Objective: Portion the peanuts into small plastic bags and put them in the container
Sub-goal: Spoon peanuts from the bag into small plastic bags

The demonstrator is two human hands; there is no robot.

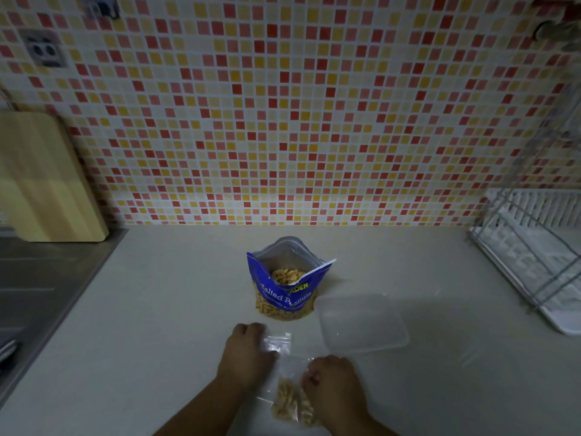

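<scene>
An open blue bag of salted peanuts [284,289] stands on the counter, nuts showing at its mouth. To its right lies a clear plastic container [361,322], empty as far as I can see. My left hand [246,352] rests on a stack of empty small plastic bags [278,343], fingers curled over its left side. A small bag filled with peanuts [292,402] lies at the near edge. My right hand [333,382] pinches the upper part of that filled bag.
A white dish rack [534,256] stands at the right. A wooden cutting board [44,177] leans on the tiled wall at the left, above a steel sink drainer [41,284]. The pale counter [157,309] stretches between them.
</scene>
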